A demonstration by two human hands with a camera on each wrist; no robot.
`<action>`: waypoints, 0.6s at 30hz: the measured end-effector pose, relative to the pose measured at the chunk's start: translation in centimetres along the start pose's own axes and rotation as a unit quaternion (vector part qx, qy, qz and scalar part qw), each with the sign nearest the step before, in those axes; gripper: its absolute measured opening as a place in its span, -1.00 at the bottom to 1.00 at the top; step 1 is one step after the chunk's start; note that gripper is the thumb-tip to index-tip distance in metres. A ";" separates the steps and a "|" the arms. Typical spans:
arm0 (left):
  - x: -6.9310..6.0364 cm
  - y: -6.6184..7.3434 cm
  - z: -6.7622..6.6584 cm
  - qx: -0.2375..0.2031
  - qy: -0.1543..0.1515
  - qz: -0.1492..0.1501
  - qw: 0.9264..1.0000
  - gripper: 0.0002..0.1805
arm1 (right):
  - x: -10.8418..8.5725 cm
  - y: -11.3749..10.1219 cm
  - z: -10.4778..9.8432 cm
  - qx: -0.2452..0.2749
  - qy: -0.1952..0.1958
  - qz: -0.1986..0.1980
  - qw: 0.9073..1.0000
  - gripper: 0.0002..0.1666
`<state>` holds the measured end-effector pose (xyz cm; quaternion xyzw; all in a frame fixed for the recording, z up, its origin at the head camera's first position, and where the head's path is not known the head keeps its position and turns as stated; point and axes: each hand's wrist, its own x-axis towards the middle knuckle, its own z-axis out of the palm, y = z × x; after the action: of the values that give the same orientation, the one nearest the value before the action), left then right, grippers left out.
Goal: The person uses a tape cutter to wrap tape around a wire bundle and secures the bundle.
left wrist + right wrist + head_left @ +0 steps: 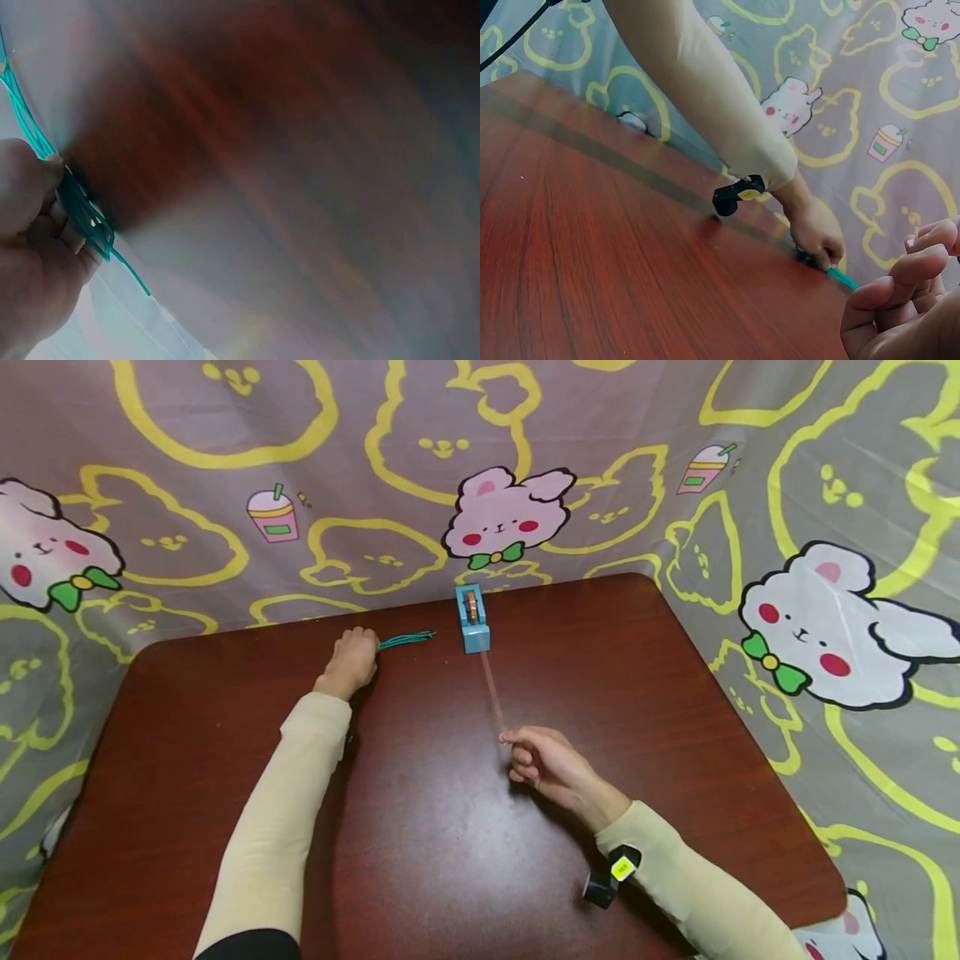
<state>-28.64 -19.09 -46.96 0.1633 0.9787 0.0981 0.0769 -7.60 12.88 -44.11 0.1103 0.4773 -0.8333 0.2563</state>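
Observation:
My left hand (351, 660) grips a looped bundle of thin teal cord (405, 640) near the far edge of the table. In the left wrist view, the cord (84, 214) passes between thumb and fingers, and one loose end sticks out below. A light-blue tape dispenser (476, 640) stands at the back, right of the cord, with a small orange-brown roll inside. From it a long clear strip of tape (492, 693) stretches toward me. My right hand (555, 768) pinches the strip's near end between thumb and forefinger, the other fingers curled.
The dark red-brown wooden table (420, 860) has rounded corners. A cartoon-printed curtain (360, 435) hangs close behind it and along the sides. A black wrist camera (611, 877) sticks out from the right sleeve.

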 end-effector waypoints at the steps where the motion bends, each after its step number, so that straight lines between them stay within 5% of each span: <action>1: 0.1 0.1 -0.1 -0.001 0.000 -0.002 1.000 -0.87 | 0.0 0.0 0.0 -0.002 0.000 -0.001 1.000 -0.80; 10: -0.5 0.1 0.3 -0.027 0.003 -0.013 1.000 -0.92 | 0.3 0.5 0.3 -0.003 -0.010 0.004 1.000 -0.84; 18: -0.9 0.5 -0.8 -0.023 0.013 0.013 1.000 -0.87 | 0.4 0.0 0.6 -0.006 -0.008 -0.006 1.000 -0.80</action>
<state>-27.76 -19.03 -46.00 0.1726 0.9749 0.1234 0.0668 -7.84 12.21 -43.94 0.0997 0.4813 -0.8325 0.2558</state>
